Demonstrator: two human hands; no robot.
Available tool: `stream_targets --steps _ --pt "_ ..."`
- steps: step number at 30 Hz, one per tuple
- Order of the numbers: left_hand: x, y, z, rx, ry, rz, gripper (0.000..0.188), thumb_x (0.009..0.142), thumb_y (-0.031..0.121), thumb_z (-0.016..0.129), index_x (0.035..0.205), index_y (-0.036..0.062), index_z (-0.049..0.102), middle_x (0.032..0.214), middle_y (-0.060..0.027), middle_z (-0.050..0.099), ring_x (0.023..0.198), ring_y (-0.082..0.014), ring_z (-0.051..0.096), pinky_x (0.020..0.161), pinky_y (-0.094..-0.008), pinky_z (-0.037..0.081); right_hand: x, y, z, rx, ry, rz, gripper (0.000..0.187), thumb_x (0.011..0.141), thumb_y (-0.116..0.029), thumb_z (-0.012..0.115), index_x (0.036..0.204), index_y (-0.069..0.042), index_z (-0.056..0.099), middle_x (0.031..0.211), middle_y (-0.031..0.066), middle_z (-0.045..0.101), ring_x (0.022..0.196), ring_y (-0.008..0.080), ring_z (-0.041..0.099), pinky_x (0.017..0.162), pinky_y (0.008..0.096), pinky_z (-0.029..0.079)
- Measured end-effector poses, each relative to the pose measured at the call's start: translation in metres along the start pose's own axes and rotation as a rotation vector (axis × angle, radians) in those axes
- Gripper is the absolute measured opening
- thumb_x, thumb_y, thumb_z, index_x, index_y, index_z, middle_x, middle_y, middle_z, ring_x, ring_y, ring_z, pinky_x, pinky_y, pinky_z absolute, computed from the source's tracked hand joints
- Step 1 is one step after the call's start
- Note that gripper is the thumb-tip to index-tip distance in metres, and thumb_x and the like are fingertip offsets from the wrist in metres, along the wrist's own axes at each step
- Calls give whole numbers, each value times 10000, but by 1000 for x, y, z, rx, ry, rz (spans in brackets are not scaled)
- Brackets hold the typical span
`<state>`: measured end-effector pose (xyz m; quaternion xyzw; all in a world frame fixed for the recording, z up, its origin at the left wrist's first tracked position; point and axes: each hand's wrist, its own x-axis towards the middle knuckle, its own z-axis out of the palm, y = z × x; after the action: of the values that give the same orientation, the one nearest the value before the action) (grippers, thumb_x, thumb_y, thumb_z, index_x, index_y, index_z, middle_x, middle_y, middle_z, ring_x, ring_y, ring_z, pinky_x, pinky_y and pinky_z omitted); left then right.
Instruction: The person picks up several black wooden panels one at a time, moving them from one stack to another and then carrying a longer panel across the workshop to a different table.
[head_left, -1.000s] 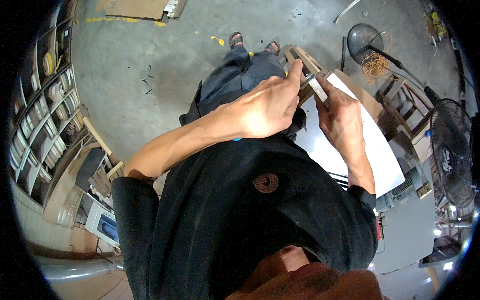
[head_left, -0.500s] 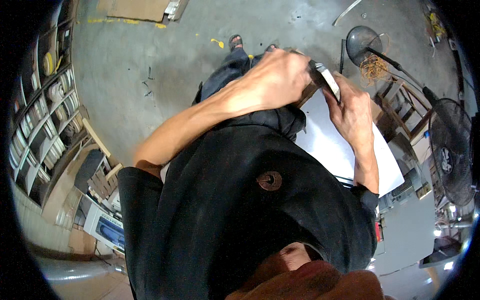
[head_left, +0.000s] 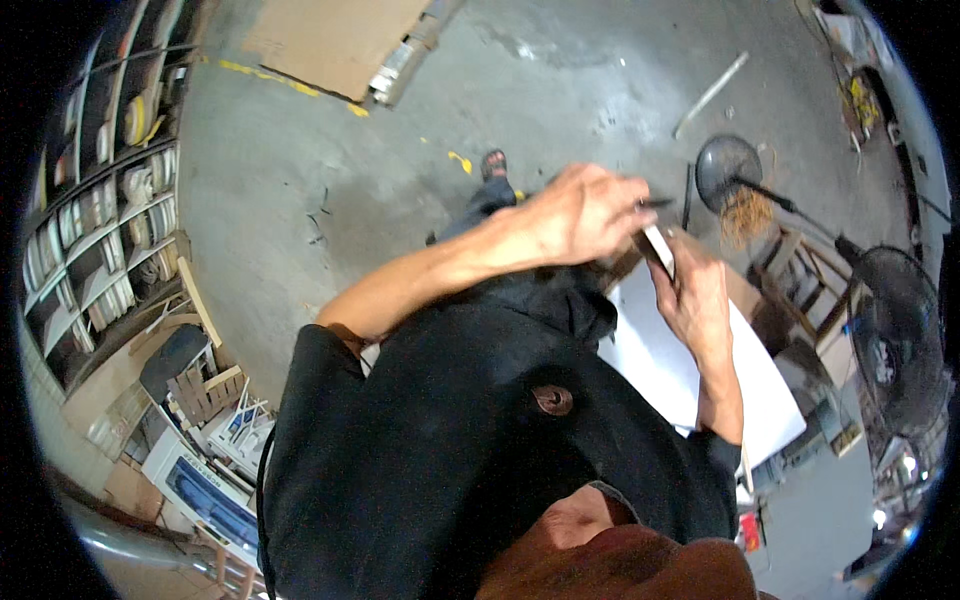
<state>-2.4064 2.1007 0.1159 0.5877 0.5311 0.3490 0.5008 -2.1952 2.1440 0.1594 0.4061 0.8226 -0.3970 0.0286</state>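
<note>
In front of my body, my left hand (head_left: 592,215) is closed, its fingers curled around a thin dark piece (head_left: 655,203) that is too blurred to name. Just to its right, my right hand (head_left: 693,300) grips a narrow flat piece with a white edge (head_left: 658,248) between thumb and fingers. The two hands are close together, the white-edged piece reaching up toward the left fingertips. Whether those fingertips touch it I cannot tell. Below the hands lies a large white panel (head_left: 650,345), partly covered by my right forearm and black shirt.
Two black fans (head_left: 728,172) (head_left: 895,345) stand at the right, beside an orange cable (head_left: 748,218) and a wooden frame (head_left: 805,275). Shelves with rolled strips (head_left: 100,250) line the left. A cardboard sheet (head_left: 335,40) and a pale strip (head_left: 712,95) lie on the floor.
The whole view has shifted, so floor and hands appear lower. My left hand has turned, and the dark piece by it now points to the right. The right hand keeps its grip.
</note>
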Motion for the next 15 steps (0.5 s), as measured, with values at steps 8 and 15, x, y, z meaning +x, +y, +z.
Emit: stream_targets --steps 8,15 --pt "13 -4 -19 20 -181 241 152 894 125 614 963 -9 600 756 -219 613 694 -386 621 597 -434 475 -1 -9 -1 17 63 -46 151 808 -40 679 904 35 589 736 253 597 690 463 599 629 473 482" --pt "15 -14 3 -95 1 182 215 943 201 556 917 -13 552 646 -161 527 568 -278 502 552 -389 400 4 4 -10 -16 50 -57 191 793 -63 676 948 41 633 712 272 628 697 452 635 649 481 512"
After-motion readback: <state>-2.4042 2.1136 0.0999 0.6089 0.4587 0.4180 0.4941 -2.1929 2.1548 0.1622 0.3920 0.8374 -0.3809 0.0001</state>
